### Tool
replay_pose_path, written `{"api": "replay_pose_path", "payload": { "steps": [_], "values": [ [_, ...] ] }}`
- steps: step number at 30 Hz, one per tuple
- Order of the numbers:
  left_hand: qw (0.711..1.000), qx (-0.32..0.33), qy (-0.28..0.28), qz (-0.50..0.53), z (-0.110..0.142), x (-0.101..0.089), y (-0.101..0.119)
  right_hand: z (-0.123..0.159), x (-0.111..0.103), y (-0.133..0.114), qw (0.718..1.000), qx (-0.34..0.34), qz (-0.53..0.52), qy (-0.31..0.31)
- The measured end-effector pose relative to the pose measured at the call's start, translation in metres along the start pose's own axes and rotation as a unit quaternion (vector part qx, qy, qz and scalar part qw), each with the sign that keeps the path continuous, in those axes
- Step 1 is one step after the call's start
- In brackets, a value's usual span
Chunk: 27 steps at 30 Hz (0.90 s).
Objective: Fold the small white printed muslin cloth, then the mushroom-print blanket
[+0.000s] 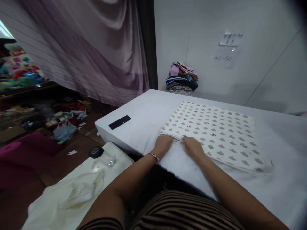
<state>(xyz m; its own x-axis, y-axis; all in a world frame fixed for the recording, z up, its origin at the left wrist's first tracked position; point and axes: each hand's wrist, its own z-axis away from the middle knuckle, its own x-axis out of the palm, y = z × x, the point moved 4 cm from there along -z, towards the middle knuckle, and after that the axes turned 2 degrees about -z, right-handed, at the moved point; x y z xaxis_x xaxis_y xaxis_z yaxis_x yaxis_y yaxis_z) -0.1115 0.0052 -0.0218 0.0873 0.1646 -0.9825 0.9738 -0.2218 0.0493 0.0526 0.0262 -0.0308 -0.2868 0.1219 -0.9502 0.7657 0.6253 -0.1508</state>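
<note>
A white cloth [203,127], printed with grey shapes and small coloured motifs, lies folded flat in layers on the white-covered table. My left hand [164,142] is closed on the near left corner of it. A short way along the same near edge, my right hand [193,147] grips the cloth too, with fingers curled round the layers. Between the two hands the edge is slightly raised. Fingertips of both hands are partly hidden by the fabric.
A black phone [120,122] lies on the table [141,110] at the left. Folded fabrics [182,78] are stacked by the wall at the far edge. A lower white surface [110,150] at left holds a jar with a black lid [96,152] and a plastic bag [81,193].
</note>
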Motion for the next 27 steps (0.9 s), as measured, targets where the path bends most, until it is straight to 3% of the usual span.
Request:
{"api": "replay_pose_path", "payload": {
  "steps": [5, 13, 23, 27],
  "values": [
    [1.0, -0.012, -0.005, -0.024, 0.002, 0.003, -0.017, 0.0, 0.0, -0.001, 1.0, 0.011, -0.001, -0.004],
    [0.998, 0.042, -0.01, -0.039, 0.001, -0.001, -0.025, 0.0, -0.004, -0.004, 1.0, 0.012, -0.002, -0.014],
    [0.986, 0.112, 0.111, -0.055, 0.012, -0.014, -0.024, -0.001, -0.002, -0.007, 1.0, -0.007, 0.009, -0.02],
    [0.983, 0.136, 0.11, -0.046, 0.009, -0.013, -0.025, -0.001, -0.002, -0.007, 0.999, -0.011, 0.018, -0.024]
  ]
}}
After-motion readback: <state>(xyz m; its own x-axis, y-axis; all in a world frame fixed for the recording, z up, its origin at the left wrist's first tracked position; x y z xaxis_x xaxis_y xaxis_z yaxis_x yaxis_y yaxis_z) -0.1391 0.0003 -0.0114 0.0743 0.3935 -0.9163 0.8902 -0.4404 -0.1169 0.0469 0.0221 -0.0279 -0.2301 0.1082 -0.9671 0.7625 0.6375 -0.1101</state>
